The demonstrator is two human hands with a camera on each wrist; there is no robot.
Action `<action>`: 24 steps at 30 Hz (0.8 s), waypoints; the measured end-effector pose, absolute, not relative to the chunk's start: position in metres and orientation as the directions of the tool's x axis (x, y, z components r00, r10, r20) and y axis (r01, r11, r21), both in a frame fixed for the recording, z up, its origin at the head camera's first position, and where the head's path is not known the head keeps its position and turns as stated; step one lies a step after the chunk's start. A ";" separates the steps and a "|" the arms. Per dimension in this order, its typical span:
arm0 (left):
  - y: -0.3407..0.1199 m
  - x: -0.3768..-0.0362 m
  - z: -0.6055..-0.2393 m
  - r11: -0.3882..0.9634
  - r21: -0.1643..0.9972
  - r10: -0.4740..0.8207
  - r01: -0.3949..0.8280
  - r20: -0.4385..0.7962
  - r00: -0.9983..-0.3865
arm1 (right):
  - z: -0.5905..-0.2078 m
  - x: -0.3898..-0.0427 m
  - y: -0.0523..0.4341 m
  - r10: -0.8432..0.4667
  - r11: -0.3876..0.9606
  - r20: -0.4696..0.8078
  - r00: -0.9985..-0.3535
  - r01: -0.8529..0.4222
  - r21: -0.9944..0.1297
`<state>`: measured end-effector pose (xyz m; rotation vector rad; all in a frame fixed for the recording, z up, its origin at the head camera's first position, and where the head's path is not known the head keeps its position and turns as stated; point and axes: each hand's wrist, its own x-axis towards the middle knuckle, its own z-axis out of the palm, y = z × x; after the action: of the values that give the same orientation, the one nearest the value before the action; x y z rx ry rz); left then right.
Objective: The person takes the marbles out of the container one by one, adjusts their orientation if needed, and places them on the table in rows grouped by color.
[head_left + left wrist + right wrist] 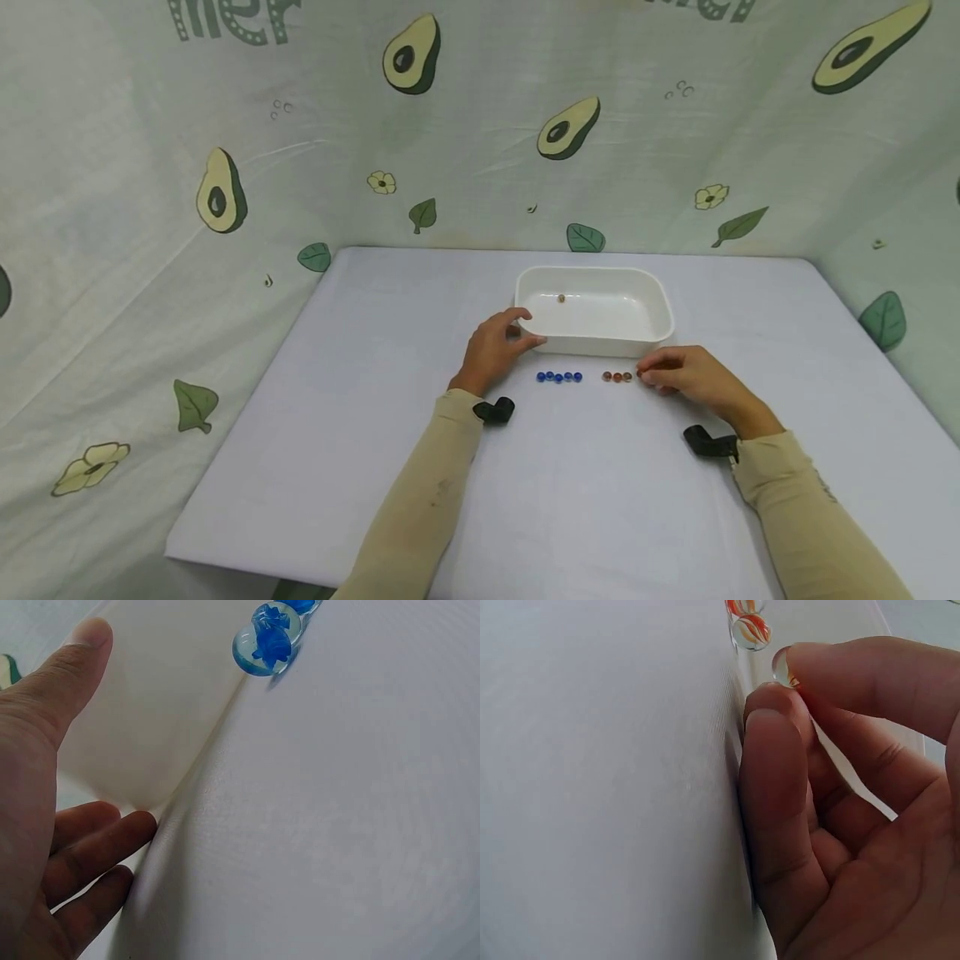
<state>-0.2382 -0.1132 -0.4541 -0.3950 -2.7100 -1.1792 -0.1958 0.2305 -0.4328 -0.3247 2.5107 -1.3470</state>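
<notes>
In the head view a white rectangular tray [600, 344] stands on the table, with one brownish marble [561, 298] inside toward its left end. My left hand [495, 346] grips the tray's front left corner, thumb along the front wall and fingers at the left end. My right hand [693, 379] pinches a clear marble [781, 667] with an orange-yellow swirl between thumb and fingertips, close over the table. Just left of it lie orange-red marbles [617, 377] in a short row. Farther left, several blue marbles [558, 377] form another row in front of the tray.
A white cloth covers the table [360, 467]. Behind it hangs a pale curtain [465, 125] printed with avocados and leaves. A black wrist camera [495, 411] sits on the left wrist, and another black camera [708, 443] on the right.
</notes>
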 end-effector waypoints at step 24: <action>-0.111 -0.237 -0.453 0.664 0.688 0.176 0.295 0.239 -0.955 | -0.431 -0.194 0.223 -0.319 0.673 -0.104 -0.942 -0.147 -0.725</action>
<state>-0.2374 -0.1113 -0.4529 -0.3881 -2.7245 -1.1667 -0.1937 0.2226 -0.4305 -0.3766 2.6650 -1.1262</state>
